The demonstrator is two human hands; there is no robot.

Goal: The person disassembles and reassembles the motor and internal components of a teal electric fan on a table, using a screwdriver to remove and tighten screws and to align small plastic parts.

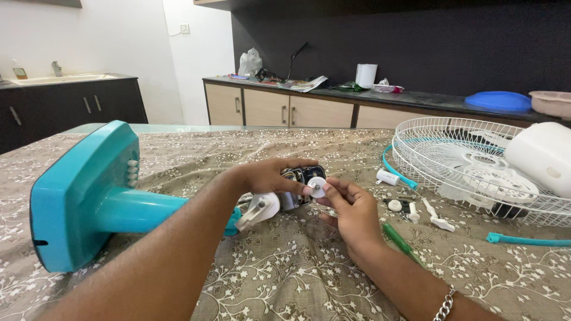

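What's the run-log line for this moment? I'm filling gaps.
left hand: grips fan motor | right hand: fingers on white round part | teal fan base: lying on table

Bare fan motor (297, 187), dark with metal windings, lies sideways on the patterned cloth. Small white round cap (316, 186) sits at its front end.

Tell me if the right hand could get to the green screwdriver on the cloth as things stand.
Probably yes. The green screwdriver lies on the cloth just beside the right hand, with nothing between them. But that hand's fingers are on the small white disc at the fan motor, so it would have to let go first.
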